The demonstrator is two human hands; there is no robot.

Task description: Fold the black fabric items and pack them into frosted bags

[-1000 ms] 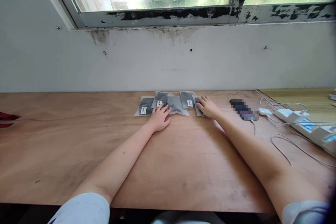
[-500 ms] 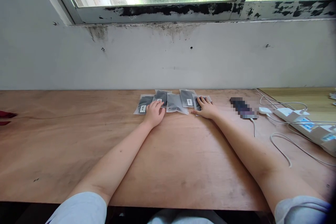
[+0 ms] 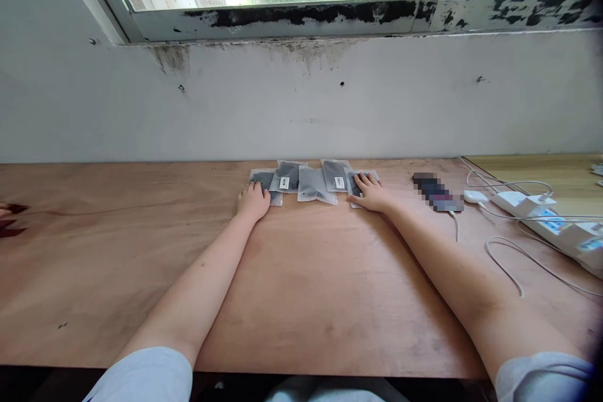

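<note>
Several frosted packets with dark contents lie in a row on the wooden table near the wall. My left hand point(image 3: 254, 201) rests on the lower left part of the leftmost packet point(image 3: 264, 178), fingers lying flat. Beside it are a packet with a white label point(image 3: 289, 174), an unlabelled middle packet point(image 3: 315, 185) and another labelled packet point(image 3: 335, 173), their edges overlapping. My right hand point(image 3: 370, 192) lies with spread fingers on the rightmost packet point(image 3: 354, 183), covering much of it.
A dark phone point(image 3: 436, 193), blurred out, lies right of my right hand with a white cable. Farther right are a white charger point(image 3: 475, 197) and a power strip point(image 3: 556, 226) with loose cables. Dark red pieces point(image 3: 12, 229) and part of another person's hand show at the left edge.
My left hand has moved left, from between two packets onto the leftmost one, uncovering the second packet's label. My right hand stays put. Another person's fingers now show at the left edge.
</note>
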